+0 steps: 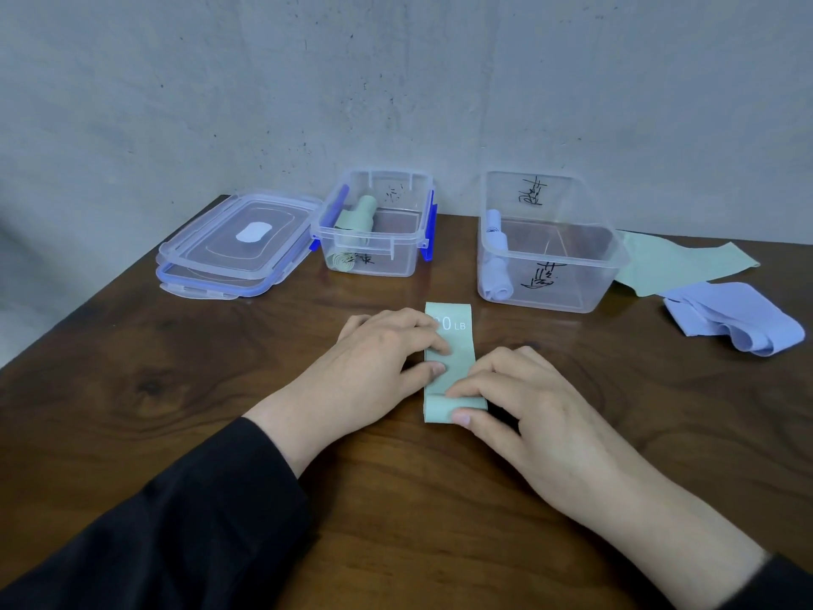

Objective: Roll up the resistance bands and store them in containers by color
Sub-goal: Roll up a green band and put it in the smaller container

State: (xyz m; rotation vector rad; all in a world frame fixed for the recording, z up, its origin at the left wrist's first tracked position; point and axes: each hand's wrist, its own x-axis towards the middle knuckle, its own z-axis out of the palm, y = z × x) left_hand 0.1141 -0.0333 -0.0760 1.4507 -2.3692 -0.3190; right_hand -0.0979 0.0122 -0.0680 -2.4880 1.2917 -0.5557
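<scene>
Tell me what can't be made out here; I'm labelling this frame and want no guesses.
- Head view: the print on the green band reads "0 LB"; the left hand covers the digits before it.
- The band's near end: the right hand covers part of it, so any roll begun is unclear.
- Marker writing on both containers: illegible.
- The lower of the stacked lids: mostly covered by the upper.

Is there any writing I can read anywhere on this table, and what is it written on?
"0 LB": white print on the green band under both hands; a digit before the 0 is covered by the left hand.
Black handwritten marks on the left container: not legible.
Black handwritten marks on the right container, front and back walls: not legible.
White patch on the lids: no text visible.
</scene>
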